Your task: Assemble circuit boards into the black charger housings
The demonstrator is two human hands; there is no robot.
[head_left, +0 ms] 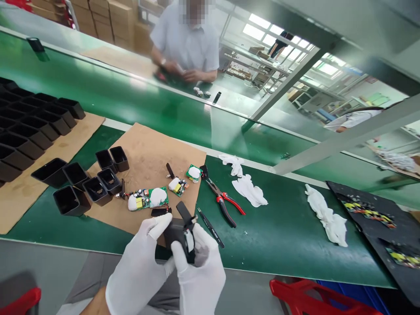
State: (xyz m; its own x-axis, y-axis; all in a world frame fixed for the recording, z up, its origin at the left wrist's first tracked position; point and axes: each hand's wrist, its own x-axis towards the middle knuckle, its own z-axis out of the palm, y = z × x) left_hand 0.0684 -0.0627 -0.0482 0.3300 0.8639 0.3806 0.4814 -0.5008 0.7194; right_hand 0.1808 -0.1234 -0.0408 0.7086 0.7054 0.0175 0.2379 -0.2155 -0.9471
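Both hands wear white gloves and are close together at the front edge of the bench. My left hand (139, 262) grips a small black plastic case (172, 232) from its left side. My right hand (201, 273) holds a circuit board (189, 240) with a white blob on it, at the right side of the case. A flat black piece (184, 213) sticks up above the board. How far the board sits in the case is hidden by the fingers. Just beyond lie circuit boards (158, 197) with white blobs on brown cardboard (147, 148).
Several open black cases (67, 201) stand at the left, with rows more (36, 118) behind. Red-handled pliers (223, 199) and black tweezers (211, 228) lie right of the hands. White gloves (251, 191) lie farther right, near a black tray (357, 223) of boards. A person (187, 43) sits opposite.
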